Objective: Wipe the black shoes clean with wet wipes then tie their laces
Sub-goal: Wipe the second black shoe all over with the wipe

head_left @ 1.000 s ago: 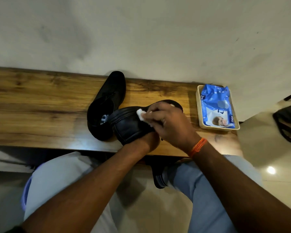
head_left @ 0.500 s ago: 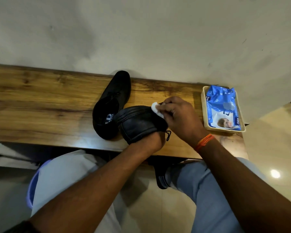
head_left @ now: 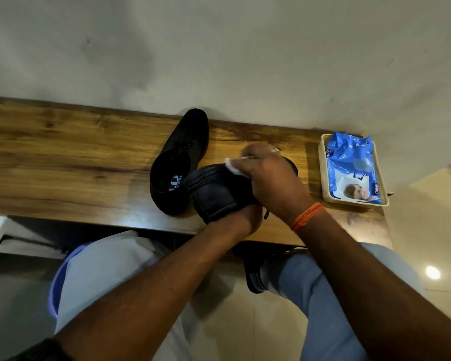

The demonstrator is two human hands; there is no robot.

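Note:
Two black shoes are on a wooden table (head_left: pixel 63 162). One shoe (head_left: pixel 180 157) lies flat, toe toward the wall, its opening facing me. The other shoe (head_left: pixel 216 191) is tipped on its side, sole and heel toward me. My left hand (head_left: pixel 248 220) grips it from below at the heel, fingers hidden inside or behind it. My right hand (head_left: pixel 268 178) presses a small white wet wipe (head_left: pixel 232 166) against the shoe's upper edge. A lace end hangs near my left wrist.
A blue pack of wet wipes (head_left: pixel 352 168) lies in a cream tray (head_left: pixel 323 178) at the table's right end, against the pale wall. My knees are under the table's front edge. Tiled floor lies to the right.
My right hand slid the wipe right along the shoe, then back left and up over its edge. The left hand kept its hold on the shoe.

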